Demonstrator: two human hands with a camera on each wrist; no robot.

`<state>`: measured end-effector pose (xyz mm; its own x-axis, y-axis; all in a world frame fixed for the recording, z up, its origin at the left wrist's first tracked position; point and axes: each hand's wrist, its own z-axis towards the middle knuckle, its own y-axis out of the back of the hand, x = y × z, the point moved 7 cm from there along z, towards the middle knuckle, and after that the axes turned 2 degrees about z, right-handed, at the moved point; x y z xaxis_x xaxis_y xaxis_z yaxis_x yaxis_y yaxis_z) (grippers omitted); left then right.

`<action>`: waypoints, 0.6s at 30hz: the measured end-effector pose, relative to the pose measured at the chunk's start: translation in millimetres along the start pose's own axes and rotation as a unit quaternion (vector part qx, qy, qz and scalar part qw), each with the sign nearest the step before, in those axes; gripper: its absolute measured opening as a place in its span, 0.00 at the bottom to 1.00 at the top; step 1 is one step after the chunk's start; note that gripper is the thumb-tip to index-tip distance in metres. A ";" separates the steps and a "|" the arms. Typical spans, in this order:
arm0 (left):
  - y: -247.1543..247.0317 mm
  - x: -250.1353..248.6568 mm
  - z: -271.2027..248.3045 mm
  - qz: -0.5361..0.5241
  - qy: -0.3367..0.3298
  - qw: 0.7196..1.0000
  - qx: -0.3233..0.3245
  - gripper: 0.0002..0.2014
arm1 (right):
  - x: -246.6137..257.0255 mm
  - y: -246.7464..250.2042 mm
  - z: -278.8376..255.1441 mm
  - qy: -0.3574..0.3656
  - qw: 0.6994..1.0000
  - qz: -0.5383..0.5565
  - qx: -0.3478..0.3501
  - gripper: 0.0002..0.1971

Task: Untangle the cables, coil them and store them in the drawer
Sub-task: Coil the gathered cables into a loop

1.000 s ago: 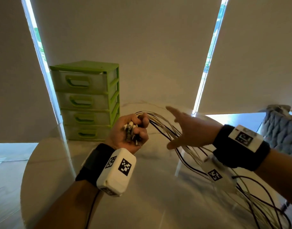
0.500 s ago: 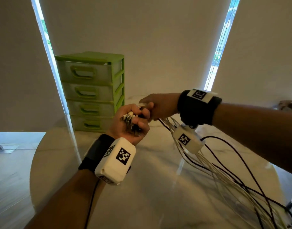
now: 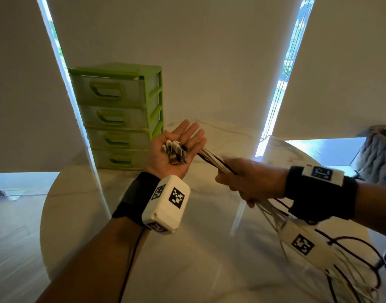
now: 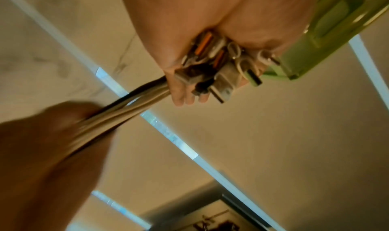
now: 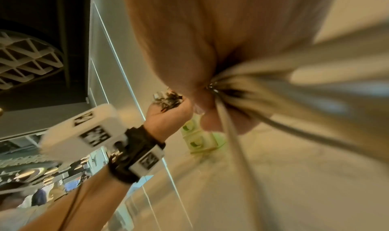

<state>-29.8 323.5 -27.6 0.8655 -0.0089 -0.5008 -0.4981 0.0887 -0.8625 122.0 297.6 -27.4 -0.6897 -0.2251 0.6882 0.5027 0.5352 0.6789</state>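
A bundle of white and black cables (image 3: 211, 159) runs from my left palm to my right hand and hangs down to the table at the lower right (image 3: 351, 270). Their plugs (image 3: 174, 150) lie in a cluster on my left hand (image 3: 176, 145), which is flat, palm up, fingers straight; the left wrist view shows the plugs (image 4: 216, 66) on the palm. My right hand (image 3: 249, 182) grips the cable bundle a short way right of the left palm; in the right wrist view the cables (image 5: 263, 91) are blurred. The green drawer unit (image 3: 117, 117) stands behind my left hand, all its drawers closed.
The round white marble table (image 3: 187, 259) lies under both hands. A grey quilted chair (image 3: 378, 158) sits at the far right. Blinds and window strips stand behind the table.
My left hand has uncurled from a fist round the plugs to a flat palm. My right hand, gripping the cables, has slid right and down along the bundle.
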 end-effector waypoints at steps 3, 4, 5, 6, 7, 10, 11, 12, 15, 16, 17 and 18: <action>10.3 -7.9 4.4 0.042 -0.002 0.999 -0.016 0.19 | -8.4 -11.7 -16.9 -0.008 0.999 -0.025 0.033 0.07; 13.4 -10.1 5.8 0.064 -0.001 0.998 -0.022 0.18 | -9.7 -13.1 -22.8 -0.002 0.998 -0.056 0.031 0.06; 14.6 -10.9 6.3 0.084 0.001 0.996 -0.024 0.18 | -10.1 -13.7 -28.7 0.009 0.995 -0.095 0.023 0.06; 15.7 -10.7 6.7 0.107 0.003 0.994 -0.029 0.18 | -9.3 -13.9 -34.3 0.021 0.990 -0.138 0.014 0.06; 16.4 -9.3 7.7 0.125 0.006 0.992 -0.032 0.18 | -6.8 -13.8 -39.4 0.035 0.983 -0.180 0.005 0.06; 15.9 -2.4 6.9 0.181 0.014 0.983 -0.036 0.18 | 12.2 -10.0 -50.3 0.086 0.961 -0.260 -0.022 0.06; 15.4 0.5 6.9 0.196 0.019 0.980 -0.031 0.18 | 20.9 -6.0 -52.1 0.106 0.958 -0.267 -0.029 0.08; 15.8 3.0 6.7 0.216 0.026 0.976 -0.028 0.18 | 30.4 -0.6 -53.9 0.128 0.953 -0.271 -0.036 0.09; 11.7 12.9 2.5 0.257 0.085 0.963 0.016 0.20 | 58.0 15.4 -58.8 0.205 0.934 -0.290 -0.040 0.08; 7.1 17.2 -2.0 0.276 0.106 0.954 0.041 0.20 | 65.5 17.9 -59.4 0.224 0.927 -0.298 -0.028 0.07; 4.8 22.9 -5.0 0.290 0.125 0.947 0.061 0.19 | 71.9 18.8 -58.2 0.238 0.924 -0.298 -0.011 0.06; -0.8 29.1 -10.8 0.306 0.142 0.938 0.086 0.18 | 78.0 18.2 -56.1 0.247 0.924 -0.293 0.007 0.05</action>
<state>-4.7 312.4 -42.2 0.3597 -0.1673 -0.9179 -0.8599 0.3223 -0.3958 106.7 244.1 52.9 -0.5181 -0.8213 0.2390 0.1093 0.2135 0.9708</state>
